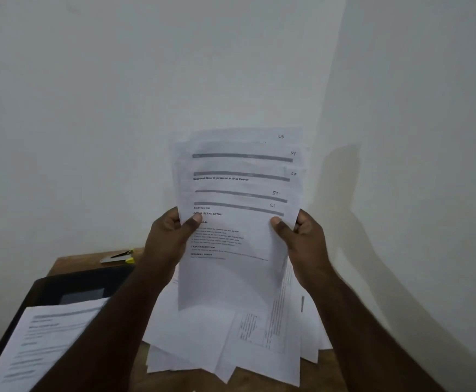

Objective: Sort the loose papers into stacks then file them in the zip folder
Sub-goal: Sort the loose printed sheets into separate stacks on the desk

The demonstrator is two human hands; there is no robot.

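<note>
now left hand [171, 236] and right hand [301, 236] both grip the fanned papers [236, 193].

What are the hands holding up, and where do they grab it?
Both hands hold a fanned bunch of papers. The left hand pinches its left edge and the right hand its right edge, thumbs in front and fingers behind.
</note>
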